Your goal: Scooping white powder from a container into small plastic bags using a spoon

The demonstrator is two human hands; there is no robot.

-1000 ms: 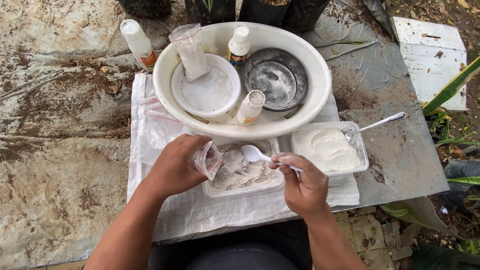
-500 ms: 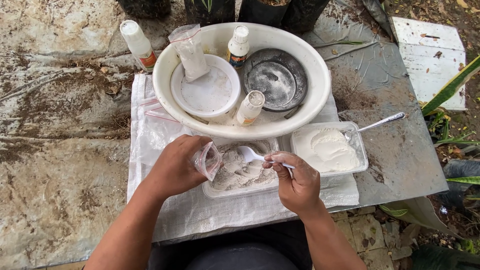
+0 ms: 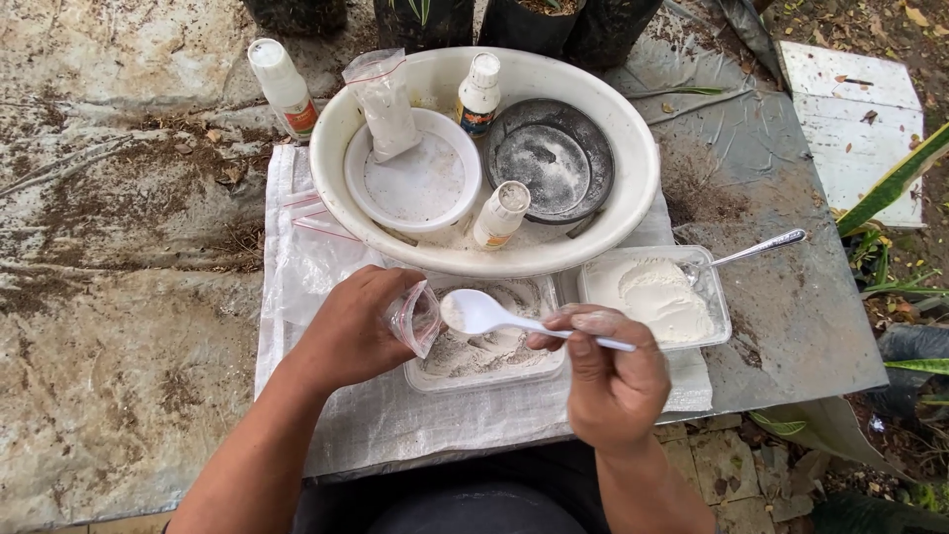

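My left hand [image 3: 351, 331] holds a small clear plastic bag [image 3: 416, 316] open over a clear tray of greyish-white powder [image 3: 494, 356]. My right hand [image 3: 608, 376] grips the handle of a white plastic spoon [image 3: 484, 313], its bowl lifted above the tray and right at the bag's mouth, with a little powder in it. A second clear tray [image 3: 657, 297] of white powder sits to the right with a metal spoon [image 3: 756, 250] resting in it.
Behind the trays stands a big white basin [image 3: 633, 148] holding a white bowl [image 3: 420, 178], a dark round pan [image 3: 551, 158], a powder bag [image 3: 384, 99] and two small bottles. Another bottle [image 3: 282, 87] stands left of it. A woven white sack [image 3: 326, 257] covers the surface. A white board [image 3: 860, 119] lies far right.
My right hand has lifted the spoon out of the powder tray and drawn back toward me, bringing the spoon's bowl up to the bag's mouth. The left hand stays put.
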